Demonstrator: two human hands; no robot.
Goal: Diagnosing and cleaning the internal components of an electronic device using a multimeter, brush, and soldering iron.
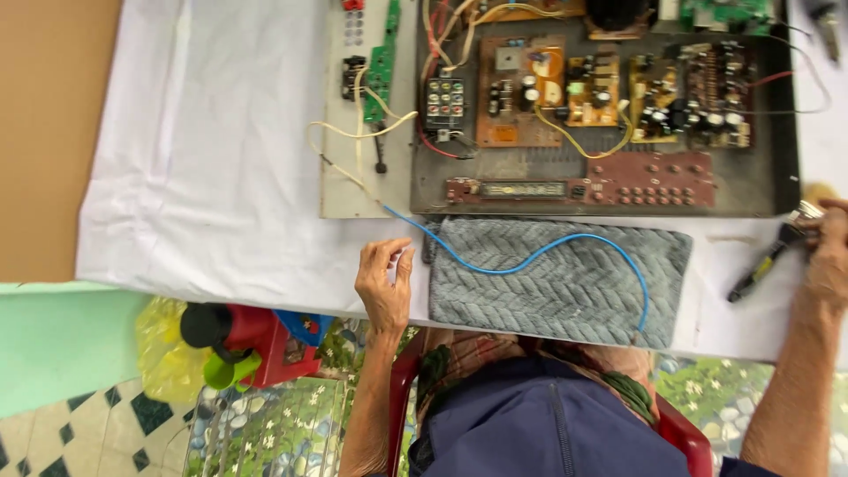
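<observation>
An opened electronic chassis [760, 199] with several brown and orange circuit boards [521, 88] lies at the far side of a white-covered table [221, 177]. A blue wire [530, 261] runs from it across a grey textured cloth [565, 291] at the near edge. My left hand [384, 287] rests on the table edge beside the cloth, fingers loosely apart, holding nothing. At the right, my right hand [826, 252] grips the top of a black pen-shaped tool [764, 265] that slants down toward the table.
A pale panel [340, 190] with a green strip board [382, 66] and cream wires lies left of the chassis. Below the table edge sit a red and black device [256, 340] and a yellow plastic bag [163, 353]. I sit on a red chair [402, 380].
</observation>
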